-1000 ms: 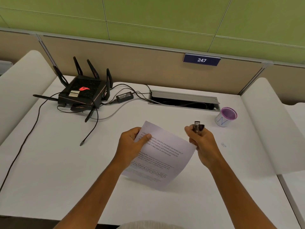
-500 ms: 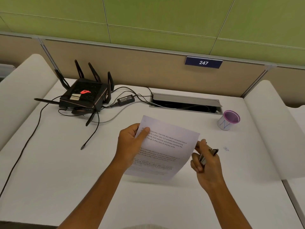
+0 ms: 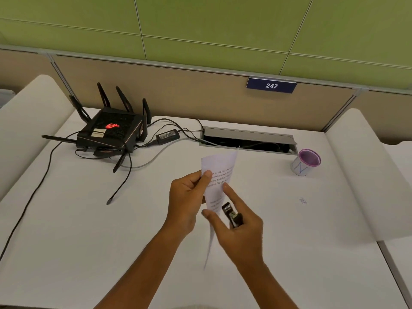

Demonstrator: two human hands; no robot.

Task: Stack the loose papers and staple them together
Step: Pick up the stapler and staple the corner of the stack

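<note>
- Two hands at mid tabletop [image 3: 89,241], raised over bare white surface; open room to left, right and near edge.
- Papers [image 3: 219,172]: held nearly edge-on, upright, above the tabletop, in front of the cable tray [image 3: 247,139].
- Left hand [image 3: 187,197]: grip closed on the papers' left edge, thumb on the printed face.
- Right hand [image 3: 240,233]: grip closed round a stapler [image 3: 231,215], forefinger extended against the papers.
- Router [image 3: 109,134] far left; cup [image 3: 305,162] far right, both well apart.

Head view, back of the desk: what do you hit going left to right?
Black router with antennas → black power adapter brick → grey cable hatch set in the desk → white cup with purple rim.
</note>
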